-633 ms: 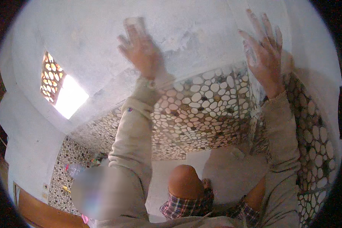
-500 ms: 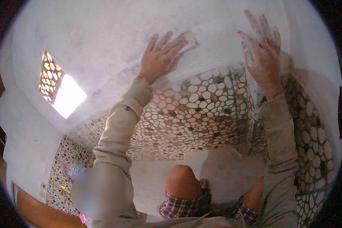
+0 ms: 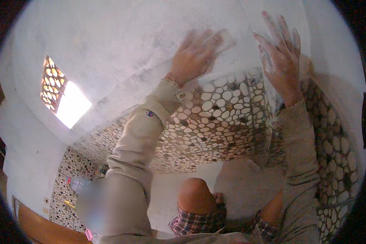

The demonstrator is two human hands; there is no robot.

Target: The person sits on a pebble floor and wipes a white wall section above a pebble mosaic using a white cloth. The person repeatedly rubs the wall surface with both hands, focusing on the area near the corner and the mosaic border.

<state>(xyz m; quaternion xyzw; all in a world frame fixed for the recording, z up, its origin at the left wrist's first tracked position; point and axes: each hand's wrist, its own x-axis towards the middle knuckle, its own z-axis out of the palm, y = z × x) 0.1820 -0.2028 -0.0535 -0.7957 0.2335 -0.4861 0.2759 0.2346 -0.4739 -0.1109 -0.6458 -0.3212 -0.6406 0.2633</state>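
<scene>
My left hand (image 3: 195,55) presses a pale rectangular pad (image 3: 228,42) flat against the whitish wall (image 3: 122,36). Motion smears the fingers and the pad, whose exact kind I cannot make out; most of it lies under the hand. Grey smudges and powdery patches mark the wall around it. To the right, near the wall corner, my right hand (image 3: 281,61) is spread with its fingers apart and nothing in it. White dust coats its fingers and thumb. It appears to rest on the wall above the pebble-covered edge.
Pebble cladding (image 3: 219,118) covers the lower wall, with more on the right side wall (image 3: 333,142). A bright opening (image 3: 73,105) with patterned lattice is at left. At lower left, a clear plastic bottle (image 3: 78,184) and a yellow object (image 3: 70,204) sit on a pebbled surface.
My left hand has slid to the right along the wall with the pad under it, and its sleeve has followed. My right hand stays in place.
</scene>
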